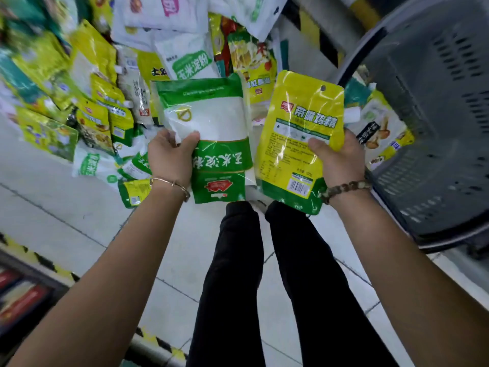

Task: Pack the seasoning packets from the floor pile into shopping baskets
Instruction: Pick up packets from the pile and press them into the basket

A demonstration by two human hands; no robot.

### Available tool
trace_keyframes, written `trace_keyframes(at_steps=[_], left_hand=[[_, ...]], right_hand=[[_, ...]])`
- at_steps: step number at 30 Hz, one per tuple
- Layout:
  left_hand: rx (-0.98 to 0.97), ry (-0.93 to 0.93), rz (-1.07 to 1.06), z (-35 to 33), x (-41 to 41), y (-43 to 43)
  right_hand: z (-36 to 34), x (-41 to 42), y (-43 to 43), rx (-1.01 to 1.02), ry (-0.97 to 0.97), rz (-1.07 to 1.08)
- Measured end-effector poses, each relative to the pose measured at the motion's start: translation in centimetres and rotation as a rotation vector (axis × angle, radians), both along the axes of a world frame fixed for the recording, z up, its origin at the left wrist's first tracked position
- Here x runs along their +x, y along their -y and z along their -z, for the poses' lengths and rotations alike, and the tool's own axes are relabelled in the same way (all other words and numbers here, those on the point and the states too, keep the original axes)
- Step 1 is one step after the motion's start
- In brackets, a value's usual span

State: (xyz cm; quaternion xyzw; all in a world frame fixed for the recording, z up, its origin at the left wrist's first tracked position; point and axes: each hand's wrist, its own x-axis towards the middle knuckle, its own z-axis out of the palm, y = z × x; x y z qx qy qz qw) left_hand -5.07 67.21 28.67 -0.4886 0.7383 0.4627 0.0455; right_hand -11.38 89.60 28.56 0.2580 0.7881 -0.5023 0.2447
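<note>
- Currently in carry step, gripping green-white packet in left hand, yellow packet in right hand.
- Next, likely: carry both rightward, release inside grey basket.

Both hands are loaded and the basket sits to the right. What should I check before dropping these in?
1. Left hand grip on the green-and-white packet: ok, thumb across its front.
2. Right hand grip on the yellow packet: ok, thumb pressed on its face.
3. Grey basket near the right hand: ok, just beyond it.
4. Room in the basket: ok, much bare wall shows.
5. Packet seals intact: cannot tell, glare and blur.
6. Floor pile cleared: not ok, many packets remain.
</note>
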Motion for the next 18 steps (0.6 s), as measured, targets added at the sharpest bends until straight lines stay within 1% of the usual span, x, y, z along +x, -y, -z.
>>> trace_keyframes(at_steps=[3,8,13,16,18], left_hand=[[-0.018,0.014,0.062,-2.3,-2.2,-2.0],[0.029,0.017,0.156,-3.7,-5.9,-6.4],[0.114,-0.012,0.229,-4.8,-9.3,-13.1],[0.184,-0.007,0.234,-4.6,-10.9,-16.8],[0.168,0.004,0.305,-4.4,-12.1,-19.0]], right_hand=[[-2.4,-1.4,-2.7,-0.035,-0.025,0.097],[-4.3,-2.8,-9.3,-0.132,-0.024,0.317],[-5.2,-2.6,-17.3,-0.066,-0.061,0.581],[-5.5,-2.1,-21.5,0.024,-0.051,0.666],[-5.2,-1.9,-23.9,0.07,-0.043,0.696]])
